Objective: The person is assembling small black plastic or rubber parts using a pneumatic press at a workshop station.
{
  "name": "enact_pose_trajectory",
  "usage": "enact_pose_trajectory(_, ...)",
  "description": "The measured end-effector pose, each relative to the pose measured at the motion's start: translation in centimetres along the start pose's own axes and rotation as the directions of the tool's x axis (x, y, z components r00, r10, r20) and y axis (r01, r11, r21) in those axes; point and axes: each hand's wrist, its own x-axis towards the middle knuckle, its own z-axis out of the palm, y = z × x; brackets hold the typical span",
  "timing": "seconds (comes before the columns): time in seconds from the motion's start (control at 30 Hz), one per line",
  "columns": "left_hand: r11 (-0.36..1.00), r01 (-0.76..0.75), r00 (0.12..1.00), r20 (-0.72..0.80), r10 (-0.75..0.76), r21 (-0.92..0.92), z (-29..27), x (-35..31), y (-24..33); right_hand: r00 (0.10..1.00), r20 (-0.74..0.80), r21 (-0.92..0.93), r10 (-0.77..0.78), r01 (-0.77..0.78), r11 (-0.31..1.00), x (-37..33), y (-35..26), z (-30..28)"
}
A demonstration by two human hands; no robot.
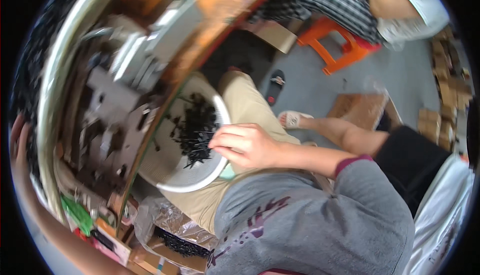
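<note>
Over a white round mesh basket (201, 184) on my lap, my right hand (247, 145) is closed, its thumb and fingers pinched together. Thin black pieces (197, 125) lie heaped in the basket, right beside those fingertips. Whatever is in the pinch is too small to make out. At the far left rim of the view, my left hand (19, 137) reaches to a large pile of small black pieces (31, 82). Two of its fingers show stretched out and apart against the pile; the rest is cut off or blurred.
A wooden workbench (195, 30) carries a grey metal machine (155, 50) beside a thick pale curved rim (47, 95). Below the bench sits an open carton (180, 257) of black pieces. An orange stool (335, 45), a slipper (276, 87) and seated people are nearby.
</note>
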Motion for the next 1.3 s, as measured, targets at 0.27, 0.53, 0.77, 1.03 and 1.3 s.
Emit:
enact_pose_trajectory(0.27, 0.992, 0.015, 0.954, -0.294, -0.052, -0.128, -0.4, -2.5, 6.3, 0.958, 0.010, -0.060, -0.288, 0.288, 0.956, 8.3, -5.1, -0.9)
enact_pose_trajectory(0.53, 0.978, -0.152, 0.935, -0.341, 0.095, -0.143, 1.1, -14.1, 12.8, 0.810, -0.104, -0.147, -0.577, 0.562, 0.814, 26.1, -10.0, 2.0)
enact_pose_trajectory(0.77, 0.981, -0.001, 0.996, -0.088, -0.017, -0.196, 9.5, -21.9, 17.5, 0.747, 0.558, -0.511, -0.361, 0.652, 0.560, 39.2, -11.8, 9.7)
enact_pose_trajectory(1.03, 0.999, -0.054, 0.990, -0.129, 0.053, -0.005, 11.5, -20.7, 16.3, 0.638, 0.743, -0.451, -0.200, 0.699, 0.555, 41.4, -13.3, 8.3)
enact_pose_trajectory(1.3, 0.995, -0.024, 0.997, -0.081, 0.016, -0.096, 10.9, -20.6, 16.0, 0.948, 0.257, 0.358, -0.188, 0.087, 0.930, 36.1, -13.4, 3.3)
